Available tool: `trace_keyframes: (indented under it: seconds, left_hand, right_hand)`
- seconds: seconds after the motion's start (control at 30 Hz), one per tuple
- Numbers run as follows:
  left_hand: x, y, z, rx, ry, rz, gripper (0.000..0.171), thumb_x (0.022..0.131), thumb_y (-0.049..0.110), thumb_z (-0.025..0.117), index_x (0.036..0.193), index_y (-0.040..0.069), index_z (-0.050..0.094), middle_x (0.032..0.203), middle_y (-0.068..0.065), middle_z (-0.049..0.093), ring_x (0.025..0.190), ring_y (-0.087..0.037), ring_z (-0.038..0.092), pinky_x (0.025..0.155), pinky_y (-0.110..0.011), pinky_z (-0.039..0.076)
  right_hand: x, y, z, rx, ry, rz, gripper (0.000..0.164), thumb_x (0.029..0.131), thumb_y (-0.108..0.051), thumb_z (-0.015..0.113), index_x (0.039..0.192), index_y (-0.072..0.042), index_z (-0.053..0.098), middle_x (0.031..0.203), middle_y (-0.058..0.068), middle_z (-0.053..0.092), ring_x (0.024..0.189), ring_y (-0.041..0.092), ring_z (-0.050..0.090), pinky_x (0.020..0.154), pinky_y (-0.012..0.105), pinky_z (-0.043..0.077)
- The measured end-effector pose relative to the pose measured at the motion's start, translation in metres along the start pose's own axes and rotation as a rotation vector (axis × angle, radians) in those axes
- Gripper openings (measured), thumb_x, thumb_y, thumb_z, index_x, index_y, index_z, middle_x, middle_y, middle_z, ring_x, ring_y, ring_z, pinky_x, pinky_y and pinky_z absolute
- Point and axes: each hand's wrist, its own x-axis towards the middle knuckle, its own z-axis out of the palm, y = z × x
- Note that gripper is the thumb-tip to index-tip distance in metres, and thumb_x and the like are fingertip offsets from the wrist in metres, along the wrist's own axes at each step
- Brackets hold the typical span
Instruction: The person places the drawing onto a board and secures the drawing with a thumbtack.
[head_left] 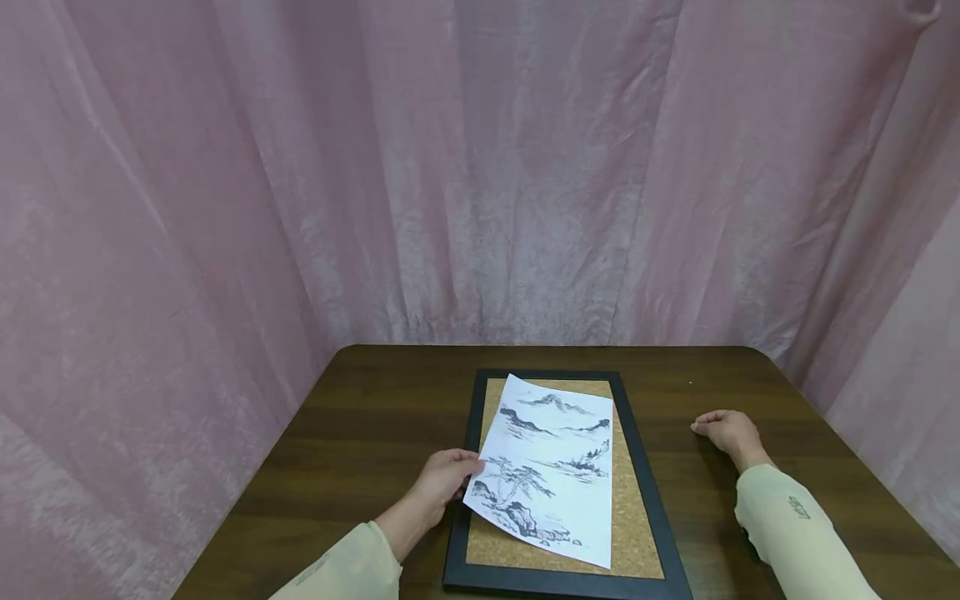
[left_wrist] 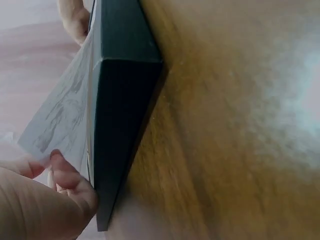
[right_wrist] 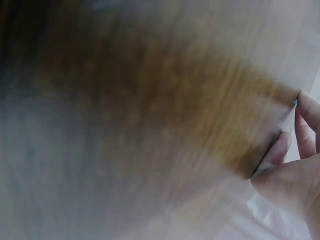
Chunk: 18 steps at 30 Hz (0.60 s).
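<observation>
A sheet of paper (head_left: 555,467) printed with an ink landscape lies slanted over the cork face (head_left: 517,558) of a black-framed board (head_left: 652,500). My left hand (head_left: 442,479) pinches the sheet at its lower left edge. In the left wrist view, the paper (left_wrist: 60,115) lifts away from the board beside the thick black frame (left_wrist: 120,100). To the right of the board, my right hand (head_left: 731,435) is low at the table with bent fingers. The right wrist view shows a thumb apart from a fingertip (right_wrist: 302,100), with a tiny pale speck (right_wrist: 295,103) right at that fingertip.
The dark brown wooden table (head_left: 375,417) has rounded far corners. A small white dot (head_left: 690,382) lies on it beyond my right hand. Pink velvet curtains (head_left: 525,167) hang behind the table and along both sides.
</observation>
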Motion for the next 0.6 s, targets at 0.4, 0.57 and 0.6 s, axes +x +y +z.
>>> trace_keyframes:
  seconds: [0.4,0.57,0.6]
  left_hand:
    - [-0.004,0.002,-0.011,0.091,-0.160,-0.010,0.019,0.075,0.016,0.071,0.089,0.005,0.063,0.064,-0.003,0.061,0.051,-0.013,0.056,0.044,-0.024,0.039]
    - [-0.008,0.001,-0.013,0.137,-0.212,-0.010,0.019,0.075,0.018,0.073,0.087,0.008,0.062,0.064,-0.004,0.062,0.048,-0.013,0.057,0.041,-0.023,0.036]
    - [-0.010,0.001,-0.014,0.155,-0.220,-0.010,0.019,0.074,0.019,0.073,0.086,0.008,0.062,0.065,-0.004,0.062,0.048,-0.013,0.057,0.041,-0.023,0.035]
  right_hand:
    - [-0.006,-0.009,0.001,-0.029,0.037,0.039,0.030,0.085,-0.030,0.063,0.098,-0.003,0.065,0.113,0.023,0.051,0.098,0.038,0.046,0.078,0.050,0.037]
    - [-0.006,-0.011,0.002,-0.038,0.033,0.030,0.030,0.086,-0.030,0.062,0.098,-0.003,0.065,0.113,0.024,0.051,0.098,0.039,0.045,0.079,0.051,0.036]
    - [-0.007,-0.012,0.002,-0.040,0.033,0.027,0.030,0.086,-0.030,0.062,0.098,-0.003,0.065,0.113,0.024,0.051,0.098,0.040,0.045,0.080,0.051,0.036]
